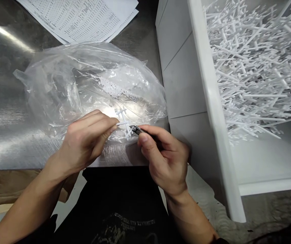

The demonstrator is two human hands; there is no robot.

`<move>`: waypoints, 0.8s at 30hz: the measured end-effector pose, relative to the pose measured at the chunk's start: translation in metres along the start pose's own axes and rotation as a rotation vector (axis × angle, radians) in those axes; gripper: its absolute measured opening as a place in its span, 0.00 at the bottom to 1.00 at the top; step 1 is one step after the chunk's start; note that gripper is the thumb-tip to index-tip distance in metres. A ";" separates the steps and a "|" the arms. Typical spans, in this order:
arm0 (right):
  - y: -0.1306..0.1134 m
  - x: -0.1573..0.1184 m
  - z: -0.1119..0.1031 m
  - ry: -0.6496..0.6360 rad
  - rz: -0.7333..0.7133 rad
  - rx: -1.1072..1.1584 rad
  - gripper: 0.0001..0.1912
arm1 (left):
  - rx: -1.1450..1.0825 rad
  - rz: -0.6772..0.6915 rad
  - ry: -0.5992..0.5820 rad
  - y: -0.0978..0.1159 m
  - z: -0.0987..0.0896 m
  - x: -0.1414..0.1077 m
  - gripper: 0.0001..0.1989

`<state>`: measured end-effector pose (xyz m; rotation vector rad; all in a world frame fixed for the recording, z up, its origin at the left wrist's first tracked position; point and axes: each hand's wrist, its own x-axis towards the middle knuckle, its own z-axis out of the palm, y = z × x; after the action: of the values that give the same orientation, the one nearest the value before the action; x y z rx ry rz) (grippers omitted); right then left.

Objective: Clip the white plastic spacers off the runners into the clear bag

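My left hand pinches one end of a small white branched plastic piece between thumb and fingertips. From the right, my right hand is closed round a dark cutting tool, its metal tip touching the lower part of the white piece. Beneath and behind both hands a crumpled clear plastic bag is spread out. Many tiny white bits lie in the middle of the bag. My right palm and fingers hide most of the tool's handles.
Printed sheets lie at the back of the metal table. A large white bin stands at the right, its wall close to my right hand, with a heap of white plastic sprues inside. Brown paper shows below the table's front edge.
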<state>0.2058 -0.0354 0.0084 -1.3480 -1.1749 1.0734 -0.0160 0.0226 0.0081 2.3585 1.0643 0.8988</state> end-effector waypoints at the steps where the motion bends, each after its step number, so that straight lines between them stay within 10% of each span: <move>1: 0.000 0.001 0.000 -0.002 0.018 0.011 0.06 | 0.015 -0.008 0.005 0.001 0.000 0.001 0.07; 24: 0.000 -0.005 0.004 -0.018 0.022 0.146 0.07 | 0.149 0.052 0.011 -0.001 0.005 0.002 0.07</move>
<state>0.2010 -0.0400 0.0082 -1.2422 -1.0754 1.1660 -0.0120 0.0242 0.0048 2.5164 1.1141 0.8798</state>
